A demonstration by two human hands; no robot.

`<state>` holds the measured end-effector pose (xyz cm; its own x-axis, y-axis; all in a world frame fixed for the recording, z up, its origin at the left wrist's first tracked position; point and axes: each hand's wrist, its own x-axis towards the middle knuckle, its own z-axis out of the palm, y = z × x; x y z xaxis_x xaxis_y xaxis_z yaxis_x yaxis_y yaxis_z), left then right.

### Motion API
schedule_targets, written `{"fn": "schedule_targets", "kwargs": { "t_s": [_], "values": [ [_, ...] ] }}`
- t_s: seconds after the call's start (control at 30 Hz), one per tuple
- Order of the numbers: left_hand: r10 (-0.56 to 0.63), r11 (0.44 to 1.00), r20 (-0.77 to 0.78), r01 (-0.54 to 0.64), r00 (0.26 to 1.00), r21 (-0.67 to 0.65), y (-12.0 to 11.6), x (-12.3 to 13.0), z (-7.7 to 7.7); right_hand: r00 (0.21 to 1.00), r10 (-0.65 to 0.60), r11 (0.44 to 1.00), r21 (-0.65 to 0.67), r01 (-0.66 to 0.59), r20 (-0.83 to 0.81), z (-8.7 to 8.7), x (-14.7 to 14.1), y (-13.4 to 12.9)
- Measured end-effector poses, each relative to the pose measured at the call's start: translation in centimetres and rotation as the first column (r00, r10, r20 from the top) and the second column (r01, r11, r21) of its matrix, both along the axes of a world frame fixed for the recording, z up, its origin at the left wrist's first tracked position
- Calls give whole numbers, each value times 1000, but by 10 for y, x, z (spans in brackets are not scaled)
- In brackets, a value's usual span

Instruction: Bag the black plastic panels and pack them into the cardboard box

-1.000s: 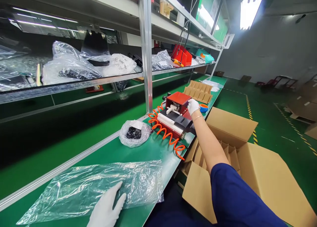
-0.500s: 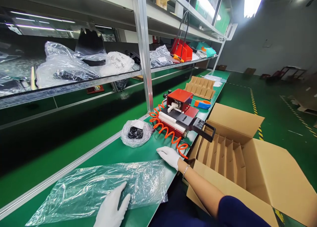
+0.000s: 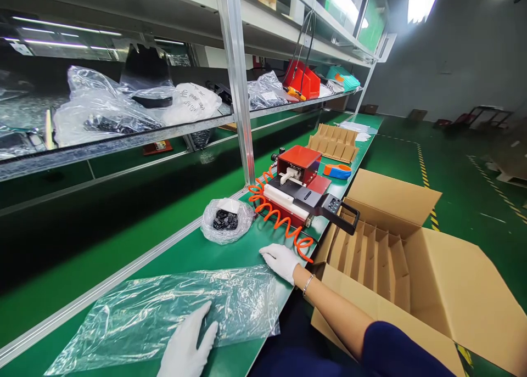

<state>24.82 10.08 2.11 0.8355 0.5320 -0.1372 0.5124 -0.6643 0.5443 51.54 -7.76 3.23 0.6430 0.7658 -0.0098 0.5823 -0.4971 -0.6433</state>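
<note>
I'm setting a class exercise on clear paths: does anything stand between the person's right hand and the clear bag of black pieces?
Nothing visible does. Between the right hand and the clear bag of black pieces, only green bench top shows. The orange coiled hose lies to the side, off that line.

Head-worn view, forward-down over workbench (image 3: pixel 241 254)

On the long green bench (image 3: pixel 242 252) I see clear plastic (image 3: pixel 135 311), a bag (image 3: pixel 227 236) of black pieces (image 3: pixel 225 220), a red machine (image 3: pixel 300 157), an orange-and-blue object (image 3: pixel 338 172) and ridged cardboard (image 3: pixel 332 143).
</note>
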Motion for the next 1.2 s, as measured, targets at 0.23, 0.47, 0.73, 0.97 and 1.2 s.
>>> {"fn": "schedule_targets", "kwargs": {
  "t_s": [0.23, 0.47, 0.73, 0.97, 1.2],
  "values": [
    [-13, 1000, 75, 11, 997, 26, 1, 0, 2, 1000, 6, 1000, -7, -6, 22, -1, 0, 0],
    [-39, 998, 149, 32, 988, 47, 1, 0, 1, 1000, 8, 1000, -18, -7, 28, 0, -1, 0],
    [-30, 998, 144, 22, 989, 56, 3, -3, -2, 1000, 13, 1000, -17, -13, 28, 2, -1, -1],
    [-39, 997, 148, 29, 988, 70, 2, -3, -5, 999, 22, 999, 30, -24, 46, -1, -7, -1],
    [-58, 996, 129, 48, 990, 79, 2, -3, -4, 978, -132, 962, 260, 86, 163, 39, 16, -51]
  ]
}}
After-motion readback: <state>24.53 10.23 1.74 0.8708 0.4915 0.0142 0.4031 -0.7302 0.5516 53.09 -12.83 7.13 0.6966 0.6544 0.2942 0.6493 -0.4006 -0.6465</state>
